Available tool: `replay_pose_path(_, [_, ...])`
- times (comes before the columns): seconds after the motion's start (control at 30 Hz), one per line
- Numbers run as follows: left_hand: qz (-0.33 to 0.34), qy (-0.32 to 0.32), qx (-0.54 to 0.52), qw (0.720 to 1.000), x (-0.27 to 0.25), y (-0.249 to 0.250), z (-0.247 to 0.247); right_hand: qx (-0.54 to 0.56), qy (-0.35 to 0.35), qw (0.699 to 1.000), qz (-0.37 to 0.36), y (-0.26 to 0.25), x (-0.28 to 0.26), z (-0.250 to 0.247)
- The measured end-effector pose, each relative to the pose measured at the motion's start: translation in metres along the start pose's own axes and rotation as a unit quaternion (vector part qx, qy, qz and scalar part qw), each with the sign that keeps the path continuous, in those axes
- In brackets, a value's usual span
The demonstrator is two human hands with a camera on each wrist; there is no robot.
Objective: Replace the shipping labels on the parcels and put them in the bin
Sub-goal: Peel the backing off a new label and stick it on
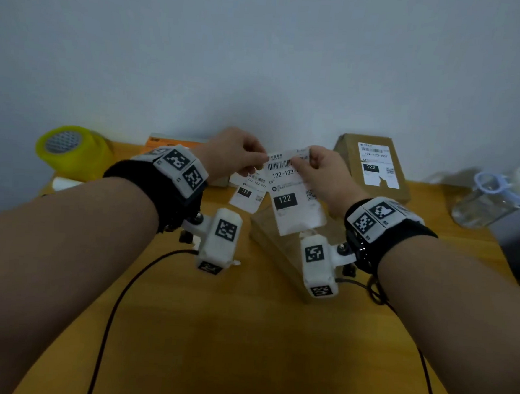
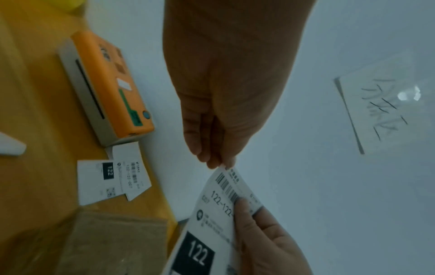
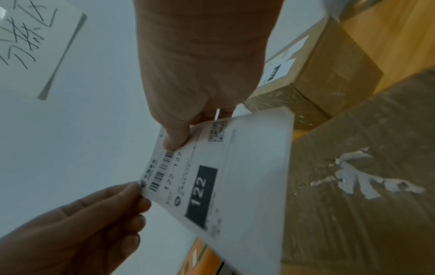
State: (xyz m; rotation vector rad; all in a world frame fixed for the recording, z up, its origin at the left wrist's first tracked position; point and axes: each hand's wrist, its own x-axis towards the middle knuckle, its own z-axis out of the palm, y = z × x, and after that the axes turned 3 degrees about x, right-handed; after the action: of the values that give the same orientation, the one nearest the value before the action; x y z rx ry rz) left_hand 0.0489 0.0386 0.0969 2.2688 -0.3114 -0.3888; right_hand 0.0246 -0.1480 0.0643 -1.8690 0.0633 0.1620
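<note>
I hold a white shipping label (image 1: 289,196) marked 122 in the air above the table. My left hand (image 1: 240,155) pinches its top left corner, and my right hand (image 1: 319,167) pinches its top right edge. The label (image 2: 212,219) appears to be splitting from its backing at the left hand's (image 2: 221,163) pinch. Under the label (image 3: 223,182) lies a brown parcel (image 3: 357,167) with torn white label scraps on top. A second brown parcel (image 1: 374,171) with a 122 label leans at the back right.
An orange label printer (image 2: 110,89) sits against the wall, with printed labels (image 2: 110,180) lying in front of it. A yellow tape roll (image 1: 71,146) stands at the back left. A clear water bottle (image 1: 495,198) lies at the right. Cables run across the wooden table (image 1: 212,332).
</note>
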Motion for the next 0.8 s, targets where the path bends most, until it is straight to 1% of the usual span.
replay_pose_path(0.03, [-0.002, -0.006, 0.004, 1.0, -0.002, 0.0, 0.0, -0.011, 0.008, 1.0, -0.003, 0.0, -0.003, 0.001])
replay_pose_path(0.07, [-0.003, -0.004, 0.004, 1.0, -0.003, 0.0, 0.001, -0.054, 0.036, 0.998, -0.02, 0.001, -0.005, 0.003])
replay_pose_path(0.1, [-0.004, 0.005, -0.004, 1.0, -0.006, 0.0, 0.002, -0.124, 0.088, 0.987, -0.052, 0.002, -0.007, 0.004])
replay_pose_path(0.13, [-0.005, 0.018, -0.021, 1.0, -0.008, -0.002, 0.004, -0.189, 0.149, 0.966, -0.091, 0.004, -0.009, 0.006])
replay_pose_path(0.17, [-0.006, 0.03, -0.045, 0.999, -0.01, -0.003, 0.005, -0.216, 0.192, 0.947, -0.137, 0.004, -0.011, 0.009])
replay_pose_path(0.2, [-0.004, 0.039, -0.072, 0.997, -0.012, -0.004, 0.007, -0.209, 0.197, 0.942, -0.176, 0.003, -0.013, 0.012])
replay_pose_path(0.23, [0.0, 0.043, -0.101, 0.994, -0.014, -0.004, 0.009, -0.183, 0.172, 0.946, -0.203, 0.003, -0.015, 0.016])
replay_pose_path(0.3, [0.019, 0.034, -0.157, 0.987, -0.02, -0.001, 0.013, -0.124, 0.125, 0.959, -0.223, 0.001, -0.021, 0.024])
replay_pose_path(0.4, [0.044, 0.032, -0.195, 0.979, -0.026, 0.002, 0.016, -0.09, 0.138, 0.955, -0.249, 0.0, -0.026, 0.031])
replay_pose_path(0.6, [0.07, 0.032, -0.189, 0.979, -0.036, -0.001, 0.019, -0.044, 0.116, 0.959, -0.254, 0.007, -0.026, 0.031])
replay_pose_path(0.8, [0.075, 0.049, -0.193, 0.977, -0.038, 0.001, 0.022, -0.028, 0.107, 0.965, -0.238, 0.008, -0.028, 0.031])
